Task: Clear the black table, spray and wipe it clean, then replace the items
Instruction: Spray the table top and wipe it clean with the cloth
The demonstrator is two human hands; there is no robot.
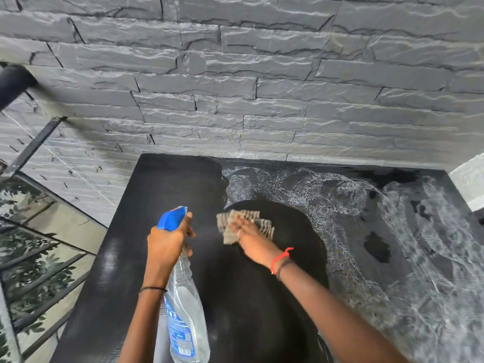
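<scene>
Black worktop (162,184): no items are seen on it. A dark patch judged already wiped lies around the cloth, and a whitish spray film (288,184) is left to the right of the cloth and beyond it.
Cloth (243,214): striped grey-brown and folded, it is laid flat near the middle of the worktop. It is judged soft, limp, light and probably damp. It is best driven under a flat palm or gathered at a folded edge.
Right hand (248,237): it is laid flat on the cloth with the fingers spread, pressing it to the surface.
Spray bottle (186,310): a clear plastic body with a blue trigger head, it is held in the air just left of the cloth, nozzle turned toward it. It is judged light and thin-walled, and perhaps slick where wet. It is best taken at the neck, under the trigger head.
Left hand (165,242): it is wrapped round the bottle's neck. Whether the trigger is being squeezed cannot be told.
Stage: wiping is judged partly done, and the items to be replaced are not in view.
</scene>
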